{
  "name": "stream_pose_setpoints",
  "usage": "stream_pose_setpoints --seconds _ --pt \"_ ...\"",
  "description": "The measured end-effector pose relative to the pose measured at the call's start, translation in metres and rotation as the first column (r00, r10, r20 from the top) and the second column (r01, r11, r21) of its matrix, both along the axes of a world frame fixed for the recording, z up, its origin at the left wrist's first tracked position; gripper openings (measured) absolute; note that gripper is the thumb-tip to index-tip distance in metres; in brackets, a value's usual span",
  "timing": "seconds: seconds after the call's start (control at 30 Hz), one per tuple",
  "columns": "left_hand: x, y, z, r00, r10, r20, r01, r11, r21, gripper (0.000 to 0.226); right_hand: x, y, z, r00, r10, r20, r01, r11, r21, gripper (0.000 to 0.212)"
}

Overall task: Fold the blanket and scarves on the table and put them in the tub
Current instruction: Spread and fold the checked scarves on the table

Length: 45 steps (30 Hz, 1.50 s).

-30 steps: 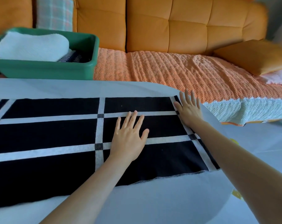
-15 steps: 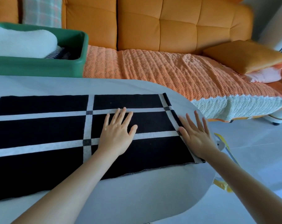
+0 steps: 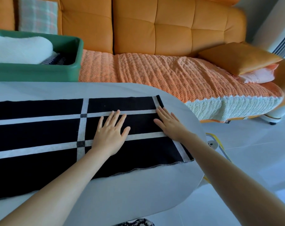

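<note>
A black scarf [image 3: 40,132] with white grid stripes lies flat across the white table [image 3: 138,190], its right end near the table's rounded edge. My left hand [image 3: 111,132] presses flat on the scarf with fingers spread. My right hand [image 3: 170,125] lies flat on the scarf's right end, fingers straight and pointing toward the far corner. The green tub [image 3: 63,70] stands at the table's far left. It holds a folded white fluffy blanket [image 3: 19,49] and a striped dark fabric [image 3: 57,58] beside it.
An orange sofa [image 3: 154,30] with an orange knitted throw [image 3: 171,75] runs behind the table. A plaid cushion [image 3: 38,15] leans at its back left, and orange and pink pillows [image 3: 239,61] lie at its right. Pale floor tiles [image 3: 252,160] lie right of the table.
My right hand slid from the scarf's near right edge up toward its far right corner. My left hand stayed flat on the scarf. The view shifted slightly.
</note>
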<state>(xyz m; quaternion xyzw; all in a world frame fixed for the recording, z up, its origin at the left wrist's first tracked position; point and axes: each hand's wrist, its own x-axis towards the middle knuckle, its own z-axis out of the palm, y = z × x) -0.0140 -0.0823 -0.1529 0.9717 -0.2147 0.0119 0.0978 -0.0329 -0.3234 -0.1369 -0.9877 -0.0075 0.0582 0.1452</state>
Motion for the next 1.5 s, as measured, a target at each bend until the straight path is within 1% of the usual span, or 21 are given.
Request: stream_pose_setpoints --seconds 0.1,0.17,0.2,0.27,0.3,0.33,0.37,0.4,0.47,0.57,0.63,0.7,0.77,0.83,0.9,1.0,1.13,1.23,1.33,1.43,1.5 --pt "0.000 -0.001 0.000 1.000 -0.001 -0.020 0.002 1.000 0.009 0.058 0.000 -0.014 -0.002 1.000 -0.027 0.012 0.028 0.999 -0.027 0.052" --pt "0.001 -0.004 0.007 1.000 0.016 -0.016 -0.016 1.000 0.014 0.055 0.006 -0.023 0.010 0.995 -0.054 0.090 0.064 0.992 -0.106 0.046" --pt "-0.002 -0.008 0.013 0.999 0.027 0.022 -0.027 1.000 -0.012 0.052 0.011 -0.026 0.018 0.987 -0.098 0.128 0.109 0.990 -0.087 0.043" --pt "-0.013 -0.028 0.028 0.993 0.021 0.114 -0.003 0.988 -0.154 0.039 0.027 -0.031 0.037 0.954 -0.280 0.105 0.260 0.951 0.170 0.038" --pt "-0.022 -0.043 0.038 0.995 0.004 0.104 0.021 0.970 -0.243 0.032 0.037 -0.033 0.043 0.933 -0.356 0.053 0.327 0.901 0.285 0.038" --pt "-0.033 -0.061 0.048 0.999 -0.011 0.046 0.025 0.949 -0.314 0.026 0.044 -0.033 0.049 0.920 -0.391 -0.002 0.370 0.869 0.327 0.040" --pt "-0.043 -0.081 0.056 0.999 -0.022 -0.044 0.006 0.942 -0.336 0.026 0.050 -0.031 0.053 0.912 -0.406 -0.060 0.401 0.852 0.338 0.044" --pt "-0.051 -0.101 0.061 0.992 -0.031 -0.125 -0.008 0.952 -0.305 0.033 0.055 -0.029 0.054 0.905 -0.411 -0.109 0.423 0.840 0.340 0.048" --pt "-0.061 -0.136 0.061 0.978 -0.020 -0.209 -0.019 0.983 -0.185 0.051 0.060 -0.022 0.054 0.884 -0.433 -0.175 0.467 0.811 0.353 0.051" --pt "-0.064 -0.163 0.051 0.970 0.043 -0.241 -0.058 0.997 -0.053 0.069 0.066 -0.013 0.056 0.862 -0.457 -0.219 0.506 0.791 0.344 0.044" --pt "-0.065 -0.169 0.046 0.978 0.069 -0.198 -0.070 0.998 0.002 0.065 0.070 -0.010 0.058 0.844 -0.480 -0.241 0.537 0.760 0.367 0.036" --pt "-0.066 -0.168 0.047 0.980 0.079 -0.184 -0.083 0.996 -0.017 0.052 0.070 -0.008 0.056 0.820 -0.515 -0.248 0.571 0.715 0.404 0.033" --pt "-0.065 -0.161 0.053 0.972 0.070 -0.225 -0.088 0.994 -0.072 0.036 0.070 -0.008 0.052 0.798 -0.555 -0.236 0.588 0.629 0.509 0.022" --pt "-0.064 -0.147 0.060 0.943 0.070 -0.325 -0.138 0.972 -0.190 0.027 0.067 -0.008 0.050 0.781 -0.576 -0.243 0.580 0.523 0.625 0.015" --pt "-0.063 -0.125 0.065 0.904 0.077 -0.422 -0.247 0.897 -0.366 0.019 0.065 -0.003 0.053 0.769 -0.579 -0.270 0.572 0.436 0.695 0.015" --pt "-0.067 -0.085 0.069 0.882 0.072 -0.467 -0.369 0.721 -0.586 0.010 0.064 0.013 0.063 0.750 -0.584 -0.312 0.568 0.326 0.756 0.007" --pt "-0.075 -0.030 0.076 0.884 0.053 -0.464 -0.416 0.541 -0.731 0.005 0.071 0.051 0.080 0.740 -0.549 -0.389 0.562 0.186 0.806 0.016" --pt "-0.079 0.014 0.086 0.884 0.099 -0.457 -0.452 0.432 -0.781 0.006 0.081 0.098 0.099 0.776 -0.499 -0.387 0.522 0.162 0.838 0.009" --pt "-0.078 0.065 0.097 0.878 0.151 -0.455 -0.478 0.323 -0.816 0.009 0.091 0.157 0.117 0.822 -0.445 -0.354 0.459 0.150 0.876 0.018" --pt "-0.077 0.123 0.107 0.876 0.229 -0.424 -0.476 0.283 -0.832 0.007 0.103 0.221 0.129 0.865 -0.370 -0.340 0.412 0.136 0.901 0.012" --pt "-0.074 0.166 0.113 0.866 0.301 -0.400 -0.476 0.249 -0.844 0.007 0.111 0.269 0.135 0.886 -0.326 -0.330 0.393 0.150 0.907 0.009"
